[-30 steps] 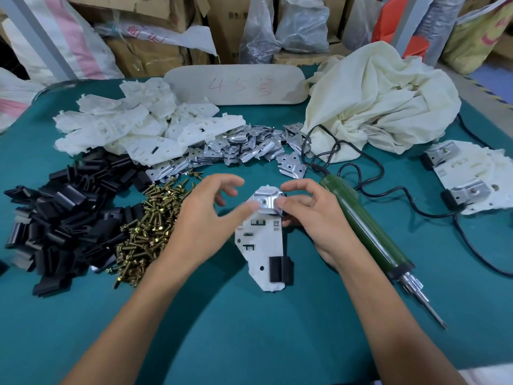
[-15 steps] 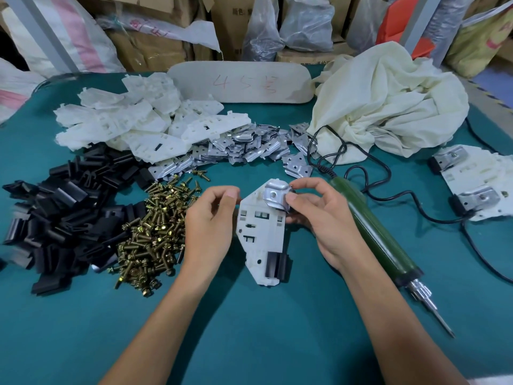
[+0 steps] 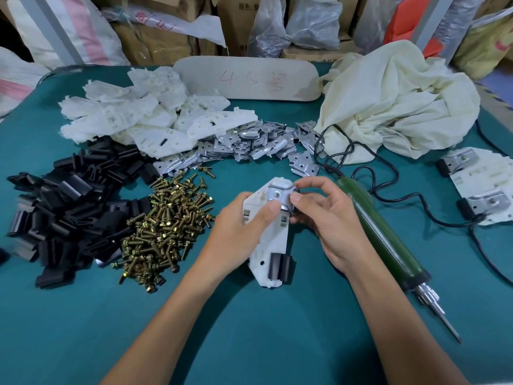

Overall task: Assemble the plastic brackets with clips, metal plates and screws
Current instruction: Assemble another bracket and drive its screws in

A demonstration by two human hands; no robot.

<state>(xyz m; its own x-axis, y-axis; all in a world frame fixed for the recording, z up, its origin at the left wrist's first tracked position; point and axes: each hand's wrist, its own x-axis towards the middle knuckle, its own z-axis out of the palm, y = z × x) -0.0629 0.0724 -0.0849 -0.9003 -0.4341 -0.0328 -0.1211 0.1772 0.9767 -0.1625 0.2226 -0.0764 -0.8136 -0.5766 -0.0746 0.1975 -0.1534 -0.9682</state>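
Left grip (image 3: 236, 234) holds bracket (image 3: 277, 240), right grip (image 3: 330, 218) pinches metal plate (image 3: 277, 193) onto it; we see clip (image 3: 279, 263) fitted, screws (image 3: 166, 226) pending.

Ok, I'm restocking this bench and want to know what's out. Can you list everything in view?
Loose brackets: a pile, white, back left.
Metal plates: a pile, silver, back centre.
Clips: a pile, black, left.
Screws: a pile, brass, right of the clips.
Held bracket: one, white, centre.
Fitted plate: one, silver, held bracket's far end.
Fitted clip: one, black, its near end.
Finished brackets: a few, white, right edge.
Electric screwdriver: one, green, right of centre.
Cable: one, black, trailing right.
Cloth: one, cream, back right.
Board: one, pale, red writing, back centre.
Table: one, teal.
Boxes and bags: several, brown and pale, behind the table.
Left hand: one, holds the held bracket.
Right hand: one, pinches the fitted plate.
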